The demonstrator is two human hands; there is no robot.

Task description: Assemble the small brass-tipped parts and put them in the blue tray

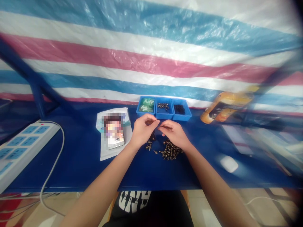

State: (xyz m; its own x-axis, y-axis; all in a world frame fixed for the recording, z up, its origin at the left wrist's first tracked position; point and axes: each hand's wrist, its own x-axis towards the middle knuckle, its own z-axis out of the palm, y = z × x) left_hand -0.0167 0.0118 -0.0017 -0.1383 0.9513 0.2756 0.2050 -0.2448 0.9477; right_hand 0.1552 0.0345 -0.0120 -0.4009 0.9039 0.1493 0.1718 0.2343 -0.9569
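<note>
My left hand [145, 127] and my right hand [174, 130] come close together above the blue table, fingertips pinched. Whatever sits between the fingers is too small to make out. Below and between them lies a heap of small dark-and-brassy metal parts [170, 150], mostly under my right hand. A smaller cluster of the same kind of parts [149, 145] is near my left wrist. Just beyond the hands stand three joined blue bins: one with green and white contents [146, 104], one with small metal pieces [163, 107], one with small black pieces [180, 109].
Left of the hands, a phone [116, 142] rests on a white plastic packet [104, 151]. A white power strip [26, 138] with a cable lies far left. To the right are orange bottles [220, 105] and a white rounded case [229, 164]. Striped sheeting [151, 60] hangs behind.
</note>
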